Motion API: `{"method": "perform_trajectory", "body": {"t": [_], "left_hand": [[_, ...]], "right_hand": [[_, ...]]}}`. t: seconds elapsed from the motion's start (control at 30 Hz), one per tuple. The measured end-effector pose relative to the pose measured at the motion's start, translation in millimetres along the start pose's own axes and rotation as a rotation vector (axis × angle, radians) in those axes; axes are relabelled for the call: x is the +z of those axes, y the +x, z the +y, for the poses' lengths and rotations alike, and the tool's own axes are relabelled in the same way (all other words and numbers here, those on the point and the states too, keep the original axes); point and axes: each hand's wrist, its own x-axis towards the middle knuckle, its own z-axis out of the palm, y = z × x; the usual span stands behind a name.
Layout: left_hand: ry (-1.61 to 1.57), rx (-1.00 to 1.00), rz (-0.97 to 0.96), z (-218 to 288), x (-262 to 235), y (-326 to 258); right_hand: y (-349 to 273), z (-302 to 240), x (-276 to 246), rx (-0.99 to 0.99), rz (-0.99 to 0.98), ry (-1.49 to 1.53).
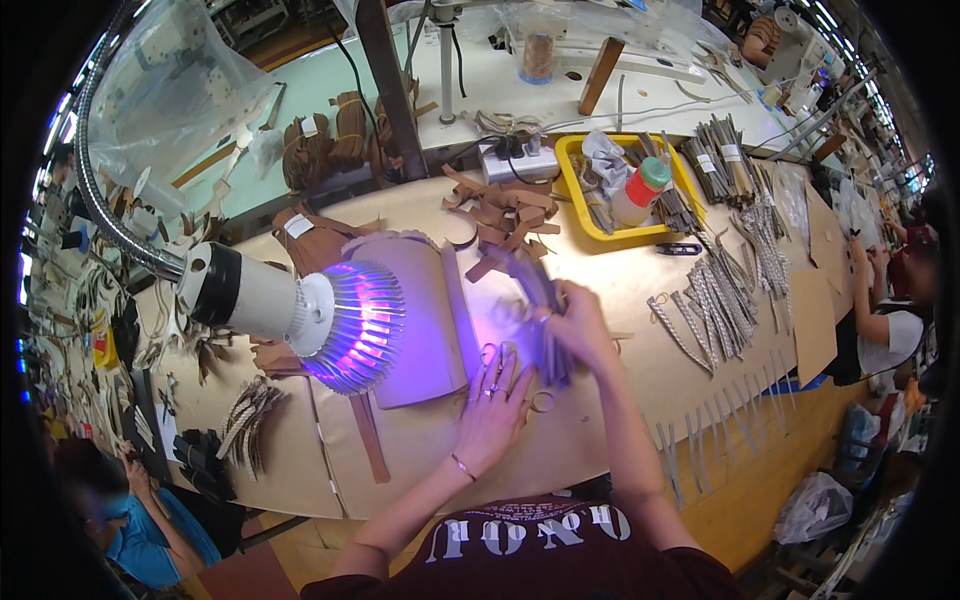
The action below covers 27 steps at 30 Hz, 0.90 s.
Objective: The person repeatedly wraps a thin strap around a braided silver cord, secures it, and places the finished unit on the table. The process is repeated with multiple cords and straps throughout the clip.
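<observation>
My right hand point(578, 322) is closed round a bundle of grey strips point(553, 365), which is smeared by motion and stands over the table to the right of the lamp. Close by on its left, my left hand point(490, 405) lies flat on the tabletop with its fingers stretched out. Small curled strip pieces point(541, 402) lie beside its fingertips. A lit purple lamp point(355, 325) hangs over a brown board point(425, 345) to the left of both hands. Just beyond my right hand is a loose heap of brown strips point(505, 220).
A yellow tray point(630, 238) at the back holds a bottle with a green cap point(650, 178). Braided strips point(715, 305) and grey strip bundles point(730, 165) lie to the right. Thin strips point(725, 425) hang along the front right edge. Other people sit at far left and right.
</observation>
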Motion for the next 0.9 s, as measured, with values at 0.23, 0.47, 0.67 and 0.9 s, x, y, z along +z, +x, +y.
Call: {"method": "perform_trajectory", "body": {"t": [0.23,0.47,0.67,0.9], "left_hand": [[-0.048,-0.016,0.027,1,-1,7],[-0.068,0.065,0.241,4,-13,9],[-0.160,0.122,0.224,9,-14,6],[-0.189,0.230,0.095,25,-20,-16]], "right_hand": [[88,-17,-44,-0.067,0.149,-0.166],[91,-14,-25,-0.415,0.395,-0.373],[35,4,-50,-0.199,0.385,-0.398],[38,15,-29,-0.065,0.340,-0.412]]}}
